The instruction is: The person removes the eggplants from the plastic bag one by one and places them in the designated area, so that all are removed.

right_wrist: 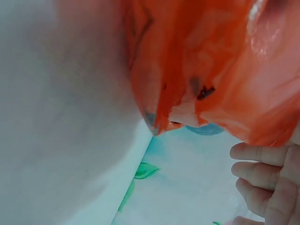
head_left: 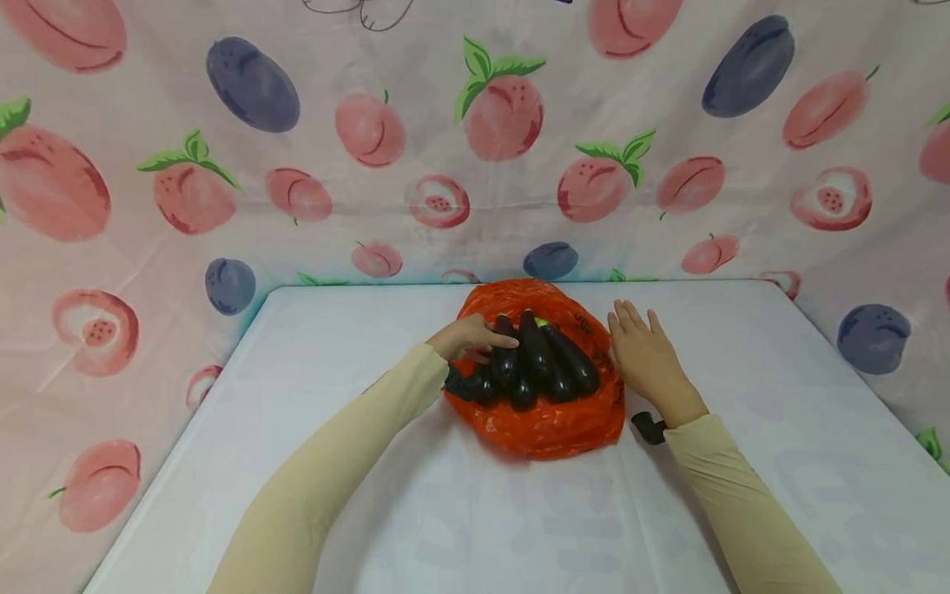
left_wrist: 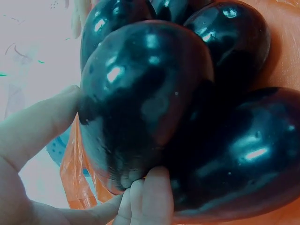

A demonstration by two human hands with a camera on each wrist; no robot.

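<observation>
Several glossy, dark purple eggplants (head_left: 538,359) lie together on an orange-red plastic bag (head_left: 530,429), their rounded ends toward me. My left hand (head_left: 469,337) reaches in from the left and holds one eggplant (left_wrist: 145,93) on that side. In the left wrist view its thumb presses one flank while the fingers curl against the other. My right hand (head_left: 646,356) is at the bag's right edge, fingers extended. The right wrist view shows those fingers (right_wrist: 258,168) by the crumpled plastic (right_wrist: 206,70); whether they touch it I cannot tell.
The bag lies on a white-covered table (head_left: 356,511), near its far edge. Behind it hangs a fruit-printed cloth (head_left: 519,206), which also covers both sides. Dark wrist cameras sit at the left wrist and the right wrist.
</observation>
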